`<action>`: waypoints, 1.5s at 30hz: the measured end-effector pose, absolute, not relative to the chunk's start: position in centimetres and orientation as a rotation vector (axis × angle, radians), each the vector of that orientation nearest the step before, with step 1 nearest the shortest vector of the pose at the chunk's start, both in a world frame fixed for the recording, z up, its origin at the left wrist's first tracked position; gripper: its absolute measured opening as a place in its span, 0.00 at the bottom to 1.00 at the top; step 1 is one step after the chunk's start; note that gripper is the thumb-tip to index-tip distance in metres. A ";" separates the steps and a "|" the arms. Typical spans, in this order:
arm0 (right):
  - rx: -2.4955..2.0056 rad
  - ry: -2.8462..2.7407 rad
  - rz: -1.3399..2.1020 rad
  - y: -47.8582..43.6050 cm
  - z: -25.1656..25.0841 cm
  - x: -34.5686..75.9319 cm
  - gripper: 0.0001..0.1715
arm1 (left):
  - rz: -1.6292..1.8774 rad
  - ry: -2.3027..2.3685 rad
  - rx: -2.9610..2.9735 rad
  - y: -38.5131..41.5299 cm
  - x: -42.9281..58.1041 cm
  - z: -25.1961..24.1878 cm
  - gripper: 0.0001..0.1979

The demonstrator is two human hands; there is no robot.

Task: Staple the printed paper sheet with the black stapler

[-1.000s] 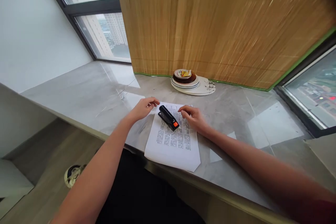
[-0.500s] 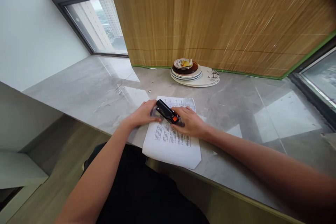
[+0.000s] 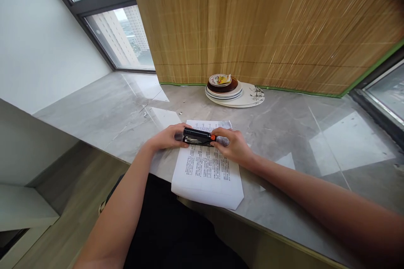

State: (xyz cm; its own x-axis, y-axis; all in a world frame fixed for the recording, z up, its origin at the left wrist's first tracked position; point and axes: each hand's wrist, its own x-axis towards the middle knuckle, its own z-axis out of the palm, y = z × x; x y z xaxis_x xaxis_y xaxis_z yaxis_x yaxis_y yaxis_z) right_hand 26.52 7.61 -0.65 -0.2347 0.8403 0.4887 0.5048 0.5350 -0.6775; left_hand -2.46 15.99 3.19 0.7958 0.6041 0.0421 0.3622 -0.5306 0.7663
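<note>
A black stapler (image 3: 198, 136) with an orange part at its right end lies sideways between my hands, above the printed sheets. My left hand (image 3: 168, 138) grips its left end, thumb below and fingers above. At the orange end, my right hand (image 3: 232, 145) pinches it between thumb and fingers. Beneath is the printed paper (image 3: 205, 185), apparently several sheets, its near edge hanging slightly over the counter's front edge. Part of the print is hidden by the stapler and my hands.
Plates (image 3: 235, 94) are stacked at the back of the grey marbled counter (image 3: 284, 126), with a small yellow packet (image 3: 224, 79) on top. A bamboo blind (image 3: 246, 25) hangs behind them. Small scraps (image 3: 180, 113) lie left of the plates. Windows stand at both sides.
The stapler has turned from a slant to nearly level, its side now facing me. My right hand has shifted to pinch its orange end; my left hand still holds the other end.
</note>
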 end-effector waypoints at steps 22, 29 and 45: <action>-1.091 -2.063 0.516 8.1 -0.7 25.8 0.30 | 0.315 0.697 2.303 17.4 -1.8 3.9 0.14; -0.925 -1.907 0.141 7.2 -0.6 26.7 0.25 | 0.679 0.712 1.968 17.5 -1.7 4.5 0.34; -0.772 -2.242 -0.271 5.8 -1.5 28.2 0.40 | 0.470 0.640 1.220 17.8 -1.7 3.0 0.18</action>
State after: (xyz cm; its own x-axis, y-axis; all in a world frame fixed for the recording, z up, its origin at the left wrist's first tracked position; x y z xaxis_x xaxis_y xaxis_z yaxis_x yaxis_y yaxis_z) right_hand 28.24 5.80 -1.50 -0.5476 0.4475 0.7071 0.6031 0.7968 -0.0372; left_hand -1.70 17.81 2.96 0.7366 0.6470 -0.1969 0.0048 0.2862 0.9582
